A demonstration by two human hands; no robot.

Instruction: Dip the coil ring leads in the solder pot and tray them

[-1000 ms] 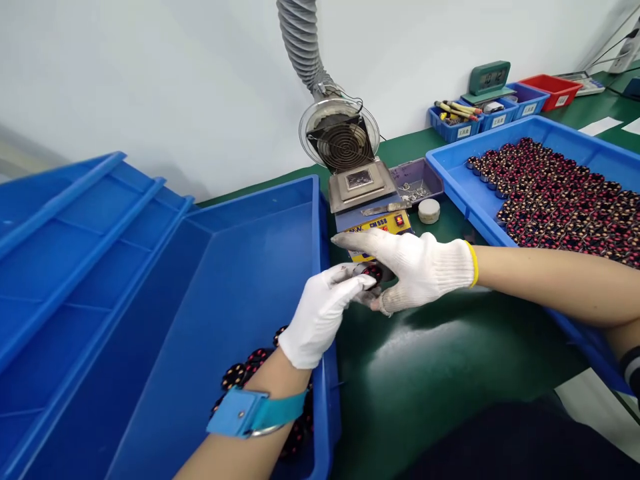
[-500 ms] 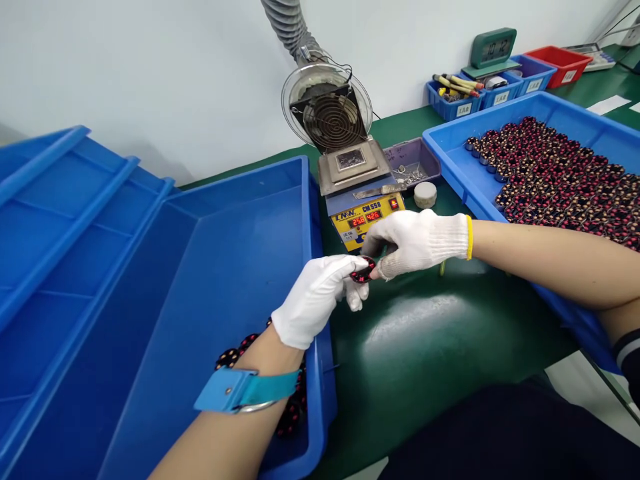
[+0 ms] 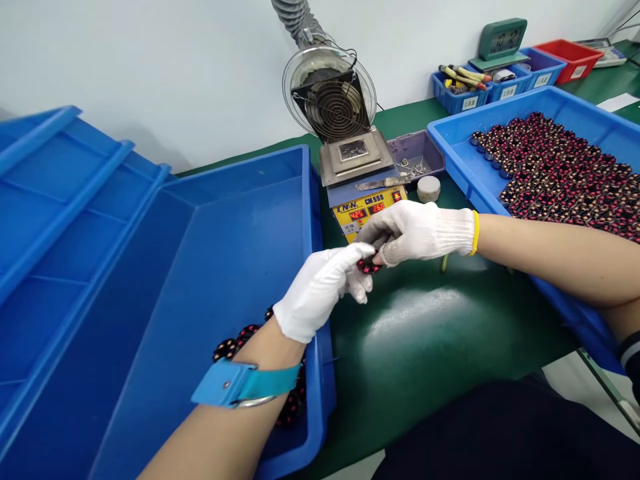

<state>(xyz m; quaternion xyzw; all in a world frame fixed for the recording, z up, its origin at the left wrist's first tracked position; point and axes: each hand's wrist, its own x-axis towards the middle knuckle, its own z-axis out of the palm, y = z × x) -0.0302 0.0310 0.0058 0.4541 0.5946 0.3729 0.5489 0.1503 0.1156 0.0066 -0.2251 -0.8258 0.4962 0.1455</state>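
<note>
White-gloved left hand (image 3: 320, 287), its grip closed on a black-and-red round component (image 3: 369, 268) held above the green worktop (image 3: 415, 373), at the near side of a yellow-fronted device (image 3: 367, 201). Right hand (image 3: 417, 233), fingers curled, meets the component from the right; whether its grip also pinches it cannot be told. Blue left tray (image 3: 240, 233) and right tray (image 3: 463, 172) both contain similar parts (image 3: 575, 180).

A workshop, shown by the extractor hose (image 3: 295, 17), solder pot (image 3: 358, 152) and tray (image 3: 463, 127) of small parts (image 3: 560, 180).
</note>
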